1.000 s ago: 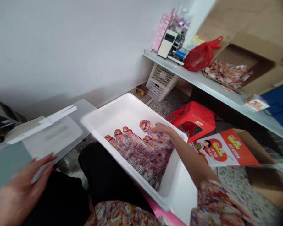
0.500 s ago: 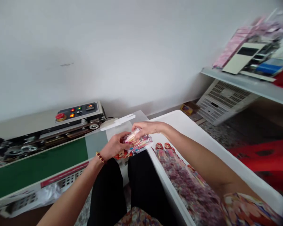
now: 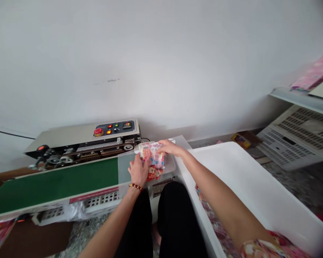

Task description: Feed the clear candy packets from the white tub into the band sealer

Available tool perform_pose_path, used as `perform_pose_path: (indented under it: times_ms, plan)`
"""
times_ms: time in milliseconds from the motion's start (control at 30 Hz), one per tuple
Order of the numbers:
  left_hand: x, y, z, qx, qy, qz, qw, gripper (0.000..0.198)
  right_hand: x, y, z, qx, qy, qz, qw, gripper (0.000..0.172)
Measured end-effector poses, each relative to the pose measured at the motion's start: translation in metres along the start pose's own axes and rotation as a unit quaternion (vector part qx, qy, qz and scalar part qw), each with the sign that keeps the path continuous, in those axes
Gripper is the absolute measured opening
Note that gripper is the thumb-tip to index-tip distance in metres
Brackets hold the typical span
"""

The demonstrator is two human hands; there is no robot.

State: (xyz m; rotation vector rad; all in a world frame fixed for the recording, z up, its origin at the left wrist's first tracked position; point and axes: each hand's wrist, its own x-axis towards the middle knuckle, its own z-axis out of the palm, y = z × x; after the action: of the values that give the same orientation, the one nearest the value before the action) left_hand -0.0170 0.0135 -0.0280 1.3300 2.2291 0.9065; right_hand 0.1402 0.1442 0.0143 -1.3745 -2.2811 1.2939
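My left hand (image 3: 138, 171) and my right hand (image 3: 170, 146) both hold a clear candy packet (image 3: 153, 159) printed with a red-haired cartoon figure. The packet lies on the clear plate at the right end of the sealing machine's green conveyor belt (image 3: 54, 184). My left hand grips the packet's near left side, a beaded bracelet on its wrist. My right hand pinches the packet's far top edge. The machine's control panel (image 3: 114, 128), with a red button and lit lamps, sits just behind the packet.
A white foam box (image 3: 247, 182) with more such packets stands at my right, against my knee. White plastic crates (image 3: 293, 138) sit under a shelf at far right. A brown cardboard box (image 3: 29, 238) lies on the floor at lower left. A white wall stands behind.
My right hand took a packet out of the white box and carried it left. My left hand joined it, and both set the packet on the conveyor's end. The view swung left.
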Motion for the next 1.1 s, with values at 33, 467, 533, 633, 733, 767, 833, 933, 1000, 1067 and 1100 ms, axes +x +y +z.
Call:
perform_pose_path:
  times_ms: [33,467,533,633,733,767,833,933,1000,1067,1100]
  plan:
    - [0.002,-0.003,0.000,0.026,0.018,0.012,0.999,0.053,0.010,-0.002,-0.006,-0.026,-0.011,-0.001,1.000,0.015]
    - [0.032,-0.052,0.002,0.144,-0.040,0.333,0.931,0.038,-0.017,-0.019,0.039,-0.327,0.135,-0.127,0.927,0.027]
    - [0.035,-0.052,0.002,0.133,-0.045,0.342,0.929,0.037,-0.024,-0.015,0.049,-0.343,0.134,-0.157,0.917,0.028]
    - [0.038,-0.063,-0.003,0.112,-0.057,0.350,0.928,0.038,-0.025,-0.007,0.056,-0.355,0.122,-0.165,0.912,0.028]
    - [0.044,-0.087,-0.019,0.097,-0.070,0.349,0.930,0.041,-0.019,-0.004,0.056,-0.356,0.106,-0.169,0.913,0.028]
    - [0.046,-0.097,-0.027,0.095,-0.073,0.346,0.930,0.040,-0.017,-0.004,0.056,-0.355,0.099,-0.171,0.914,0.028]
    - [0.051,-0.114,-0.046,0.104,-0.067,0.338,0.933,0.038,-0.012,-0.006,0.057,-0.352,0.086,-0.171,0.916,0.029]
    - [0.051,-0.123,-0.065,0.145,-0.013,0.315,0.938,0.032,-0.008,-0.009,0.061,-0.354,0.083,-0.167,0.917,0.031]
    - [0.045,-0.113,-0.063,0.158,0.014,0.313,0.936,0.032,-0.008,-0.010,0.063,-0.361,0.090,-0.166,0.913,0.031]
    - [0.036,-0.095,-0.047,0.151,0.004,0.334,0.931,0.032,-0.010,-0.012,0.065,-0.367,0.100,-0.162,0.910,0.031]
    - [0.033,-0.086,-0.036,0.148,-0.009,0.348,0.926,0.034,-0.011,-0.012,0.065,-0.370,0.105,-0.160,0.909,0.031]
